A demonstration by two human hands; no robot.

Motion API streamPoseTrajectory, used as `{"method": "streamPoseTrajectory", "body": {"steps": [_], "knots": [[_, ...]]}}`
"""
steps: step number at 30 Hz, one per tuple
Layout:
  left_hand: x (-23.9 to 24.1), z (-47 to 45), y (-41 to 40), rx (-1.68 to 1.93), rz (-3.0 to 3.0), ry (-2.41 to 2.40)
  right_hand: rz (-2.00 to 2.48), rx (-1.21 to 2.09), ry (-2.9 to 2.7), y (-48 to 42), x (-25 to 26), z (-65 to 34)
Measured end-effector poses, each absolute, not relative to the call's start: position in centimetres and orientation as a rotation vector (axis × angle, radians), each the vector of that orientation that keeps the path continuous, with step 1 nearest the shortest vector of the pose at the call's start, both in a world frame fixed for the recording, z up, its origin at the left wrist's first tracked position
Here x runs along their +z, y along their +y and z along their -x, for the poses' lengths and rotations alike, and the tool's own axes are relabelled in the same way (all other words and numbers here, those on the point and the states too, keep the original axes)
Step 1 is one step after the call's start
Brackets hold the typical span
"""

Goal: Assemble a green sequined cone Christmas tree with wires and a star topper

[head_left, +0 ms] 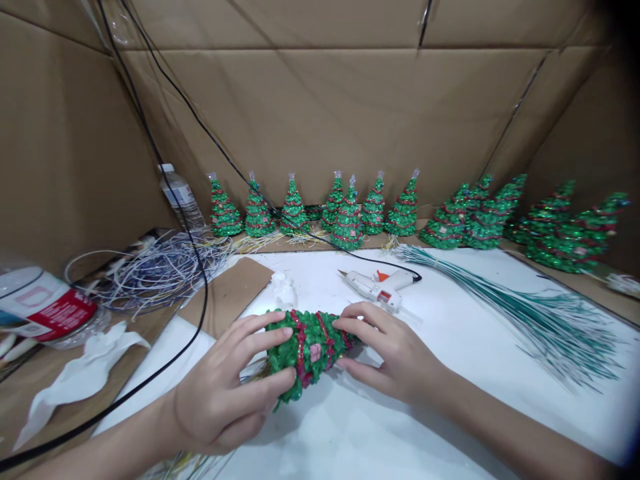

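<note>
A small green glittery Christmas tree [313, 347] with red garlands lies on its side over the white table top [450, 347], tip pointing right. My left hand [227, 393] grips its wide base, fingers wrapped round it. My right hand [395, 350] holds the narrow tip end, fingers closed on it. Thin wires trail from the tree's base under my left hand.
A white hot glue gun [380, 287] lies just behind my hands, its black cord running left. Several finished trees [347, 217] stand along the cardboard back wall; more lean at right [550, 223]. A bundle of green wires [525, 300] lies right. Wire coils [150, 270], bottle [183, 197], a jar [43, 307] at left.
</note>
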State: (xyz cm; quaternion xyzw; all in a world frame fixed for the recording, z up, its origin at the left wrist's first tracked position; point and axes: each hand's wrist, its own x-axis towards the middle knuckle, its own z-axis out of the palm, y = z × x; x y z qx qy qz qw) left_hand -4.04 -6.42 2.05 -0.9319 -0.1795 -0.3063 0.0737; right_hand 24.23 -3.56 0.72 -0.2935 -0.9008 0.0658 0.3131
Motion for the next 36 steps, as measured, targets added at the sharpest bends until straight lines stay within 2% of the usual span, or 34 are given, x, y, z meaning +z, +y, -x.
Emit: {"method": "streamPoseTrajectory", "body": {"steps": [36], "knots": [[1.91, 4.05, -6.34, -0.909, 2.851, -0.507, 0.766, 0.175, -2.379, -3.61, 0.63, -24.35]]}}
